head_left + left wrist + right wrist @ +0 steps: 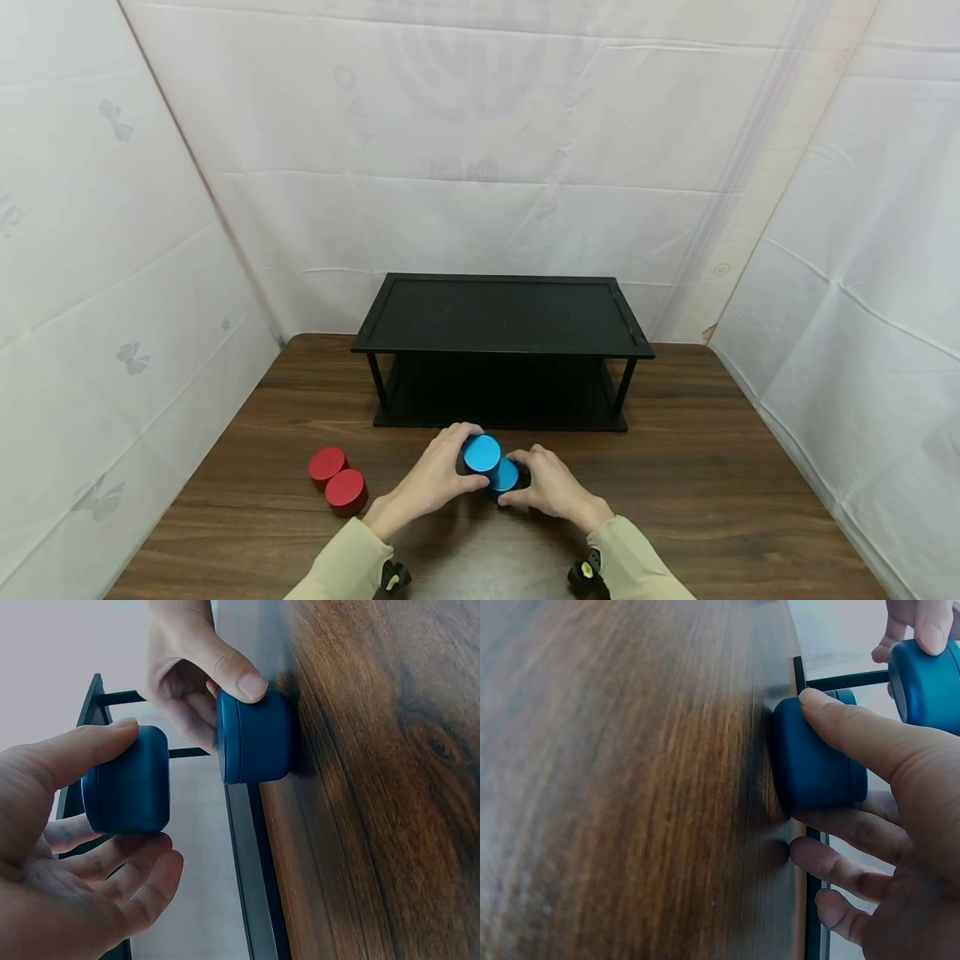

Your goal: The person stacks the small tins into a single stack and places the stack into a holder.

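Between its thumb and fingers, my left hand holds a small round blue tin raised above the table. A seam for the lid shows around this tin in the left wrist view. My right hand pinches a second blue tin, lower and just to the right of the first. In the right wrist view, that second tin is upright at the wooden tabletop; I cannot tell whether its base touches. Two red round tins stand side by side to the left of my left hand.
A black two-level rack stands at the back of the brown wooden table, just beyond my hands. Its lower shelf lies close to the tabletop. White cloth hangs behind and on both sides.
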Demonstrator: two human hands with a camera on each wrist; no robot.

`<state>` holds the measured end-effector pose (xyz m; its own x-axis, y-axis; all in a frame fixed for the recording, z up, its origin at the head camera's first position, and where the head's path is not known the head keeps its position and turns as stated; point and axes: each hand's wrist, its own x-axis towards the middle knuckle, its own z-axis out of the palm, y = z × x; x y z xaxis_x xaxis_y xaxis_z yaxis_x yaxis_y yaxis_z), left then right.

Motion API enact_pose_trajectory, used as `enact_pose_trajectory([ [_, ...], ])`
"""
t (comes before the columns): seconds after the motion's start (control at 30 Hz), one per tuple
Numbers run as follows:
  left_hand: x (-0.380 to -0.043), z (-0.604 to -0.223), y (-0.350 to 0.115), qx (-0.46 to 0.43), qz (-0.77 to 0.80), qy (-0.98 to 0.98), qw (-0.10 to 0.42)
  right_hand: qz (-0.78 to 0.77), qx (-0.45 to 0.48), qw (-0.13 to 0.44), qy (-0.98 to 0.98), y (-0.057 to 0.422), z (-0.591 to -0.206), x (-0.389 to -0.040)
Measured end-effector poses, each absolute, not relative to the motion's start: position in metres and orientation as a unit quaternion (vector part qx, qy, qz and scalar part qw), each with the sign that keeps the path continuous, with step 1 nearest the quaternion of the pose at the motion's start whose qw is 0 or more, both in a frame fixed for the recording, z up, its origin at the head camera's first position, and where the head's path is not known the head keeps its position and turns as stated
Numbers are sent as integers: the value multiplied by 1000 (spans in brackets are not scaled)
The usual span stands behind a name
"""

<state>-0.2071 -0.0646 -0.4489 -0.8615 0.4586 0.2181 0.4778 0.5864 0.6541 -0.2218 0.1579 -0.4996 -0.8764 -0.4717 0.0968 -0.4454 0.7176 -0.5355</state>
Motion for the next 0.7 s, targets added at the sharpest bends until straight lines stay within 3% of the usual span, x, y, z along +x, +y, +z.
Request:
enact_pose_trajectory([
  [0.7, -210, -454, -56, -276, -364, -890, 1, -284, -249, 18, 926, 157, -502, -222],
])
